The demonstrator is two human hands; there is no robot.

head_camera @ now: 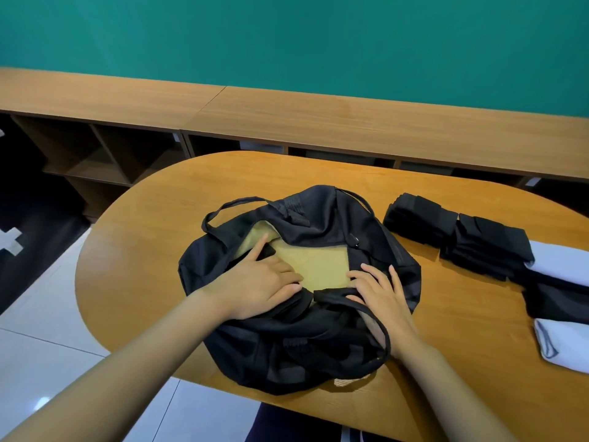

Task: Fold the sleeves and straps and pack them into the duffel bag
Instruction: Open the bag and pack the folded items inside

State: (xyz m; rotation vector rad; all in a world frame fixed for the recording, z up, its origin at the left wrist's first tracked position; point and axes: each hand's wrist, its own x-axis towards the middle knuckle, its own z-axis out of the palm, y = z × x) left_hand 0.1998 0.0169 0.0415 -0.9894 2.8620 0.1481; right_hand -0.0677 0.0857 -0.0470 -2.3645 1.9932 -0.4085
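Note:
A black duffel bag (322, 355) lies open on the wooden table, showing its tan lining (315, 266). My left hand (258, 282) lies flat inside the opening, its fingers pressing a dark folded piece (266, 252) against the left wall. My right hand (382, 298) rests with spread fingers on the bag's near rim and a carry handle. To the right, a row of folded black straps and sleeves (459, 237) lies on the table, with pale blue-white sleeves (561, 261) beyond them.
The oval table (153, 224) ends close on the left, over white floor tiles. A long wooden shelf unit (287, 122) runs behind it under a teal wall. Another pale folded sleeve (557, 349) lies by the right edge. My dark trousers show below.

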